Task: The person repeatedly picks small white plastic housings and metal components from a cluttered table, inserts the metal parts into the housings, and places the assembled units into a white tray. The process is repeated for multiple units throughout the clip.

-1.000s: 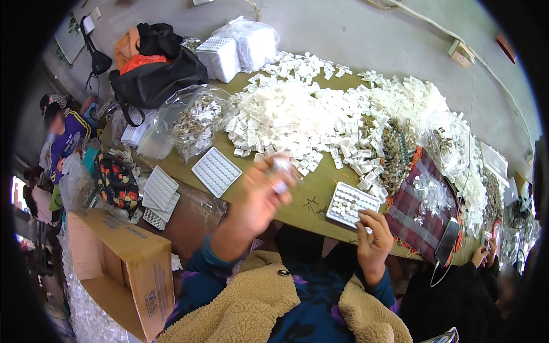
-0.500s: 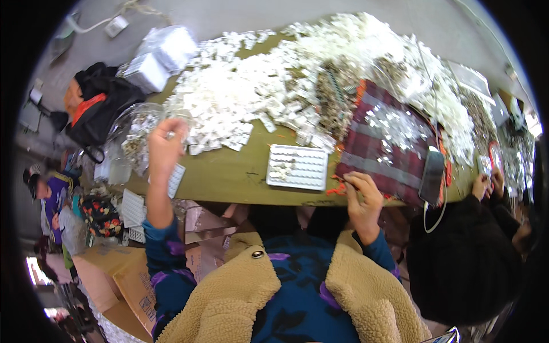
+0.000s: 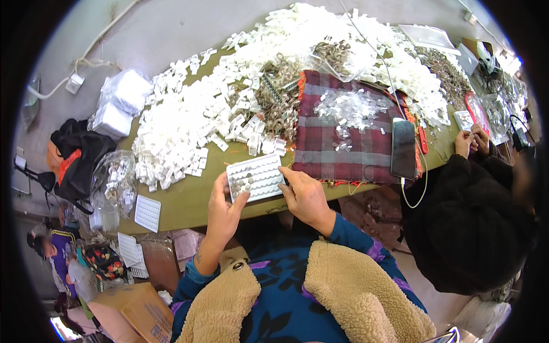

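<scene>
Between my hands is a white plastic tray with rows of round pockets, tilted slightly at the table's front edge. Small round pale and grey pieces lie at its left end. My left hand grips the tray's left side, thumb over the near corner. My right hand holds the right side, thumb and fingers on the rim. Behind the tray spreads a large heap of small white plastic pieces. To the right lies a dark red plaid cloth bearing small clear bits.
A phone with a white cable rests on the cloth. Another pocketed tray and a clear bag of parts are at the left. A person in black works at my right. Cardboard boxes stand lower left.
My left hand has come from the far left to the tray's left side. My right hand has moved onto its right side. The tray is now held, lifted and tilted.
</scene>
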`<move>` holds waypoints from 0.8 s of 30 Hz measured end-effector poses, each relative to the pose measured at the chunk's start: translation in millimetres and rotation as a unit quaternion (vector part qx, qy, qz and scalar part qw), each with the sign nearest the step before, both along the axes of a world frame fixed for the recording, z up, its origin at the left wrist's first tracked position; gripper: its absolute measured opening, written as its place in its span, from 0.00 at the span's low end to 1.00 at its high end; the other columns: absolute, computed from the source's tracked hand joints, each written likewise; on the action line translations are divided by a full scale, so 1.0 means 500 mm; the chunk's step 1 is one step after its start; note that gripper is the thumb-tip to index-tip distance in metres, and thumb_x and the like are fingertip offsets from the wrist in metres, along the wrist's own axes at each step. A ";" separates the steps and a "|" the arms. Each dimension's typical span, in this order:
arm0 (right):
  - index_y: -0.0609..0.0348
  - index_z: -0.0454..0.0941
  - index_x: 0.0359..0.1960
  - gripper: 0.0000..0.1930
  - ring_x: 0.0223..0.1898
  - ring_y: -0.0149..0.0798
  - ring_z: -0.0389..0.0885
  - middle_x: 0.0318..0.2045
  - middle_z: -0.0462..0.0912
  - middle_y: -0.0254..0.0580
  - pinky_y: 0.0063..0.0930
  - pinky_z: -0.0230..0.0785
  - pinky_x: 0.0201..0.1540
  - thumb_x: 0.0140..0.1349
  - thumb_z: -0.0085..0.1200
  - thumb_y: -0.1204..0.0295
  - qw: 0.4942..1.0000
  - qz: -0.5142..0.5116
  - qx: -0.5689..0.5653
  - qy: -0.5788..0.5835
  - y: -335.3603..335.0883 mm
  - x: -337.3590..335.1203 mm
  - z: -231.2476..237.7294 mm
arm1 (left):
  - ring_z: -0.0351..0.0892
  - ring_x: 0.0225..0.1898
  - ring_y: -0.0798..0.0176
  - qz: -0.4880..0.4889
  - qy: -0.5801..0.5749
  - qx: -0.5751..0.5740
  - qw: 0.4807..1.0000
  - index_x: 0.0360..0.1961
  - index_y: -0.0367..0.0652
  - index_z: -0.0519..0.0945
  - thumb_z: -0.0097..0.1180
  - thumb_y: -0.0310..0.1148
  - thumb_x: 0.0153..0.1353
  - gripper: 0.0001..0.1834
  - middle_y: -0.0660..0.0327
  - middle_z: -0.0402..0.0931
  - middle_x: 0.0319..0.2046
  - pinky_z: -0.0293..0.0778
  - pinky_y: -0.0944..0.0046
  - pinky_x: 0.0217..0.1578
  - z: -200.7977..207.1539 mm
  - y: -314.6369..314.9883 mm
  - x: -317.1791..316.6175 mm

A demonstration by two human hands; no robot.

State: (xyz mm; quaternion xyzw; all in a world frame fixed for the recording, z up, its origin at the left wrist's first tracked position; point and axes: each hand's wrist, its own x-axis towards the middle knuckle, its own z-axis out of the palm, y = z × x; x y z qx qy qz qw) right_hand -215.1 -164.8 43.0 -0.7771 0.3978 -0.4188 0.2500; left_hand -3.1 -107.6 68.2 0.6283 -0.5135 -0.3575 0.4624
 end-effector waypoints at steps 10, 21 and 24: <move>0.66 0.79 0.41 0.08 0.33 0.54 0.83 0.32 0.83 0.54 0.38 0.75 0.34 0.61 0.56 0.81 0.987 0.004 0.037 -0.156 -0.017 -0.026 -0.022 | 0.70 0.58 0.41 -0.050 -0.347 -0.018 0.937 0.60 0.34 0.69 0.68 0.39 0.55 0.35 0.41 0.70 0.54 0.69 0.50 0.56 0.091 -0.172 0.011; 0.67 0.78 0.40 0.07 0.30 0.52 0.82 0.31 0.82 0.53 0.36 0.74 0.33 0.60 0.55 0.83 0.978 0.048 0.093 -0.182 -0.024 -0.039 -0.022 | 0.51 0.72 0.38 -0.053 -0.510 0.104 0.853 0.67 0.42 0.63 0.73 0.47 0.45 0.50 0.39 0.50 0.71 0.59 0.49 0.68 0.051 -0.350 0.011; 0.67 0.79 0.39 0.06 0.29 0.48 0.83 0.29 0.82 0.51 0.33 0.74 0.32 0.60 0.55 0.83 0.978 0.054 0.086 -0.185 -0.029 -0.041 -0.019 | 0.53 0.71 0.39 -0.061 -0.507 0.084 0.856 0.65 0.49 0.68 0.68 0.35 0.47 0.41 0.41 0.53 0.70 0.63 0.50 0.66 0.058 -0.345 0.074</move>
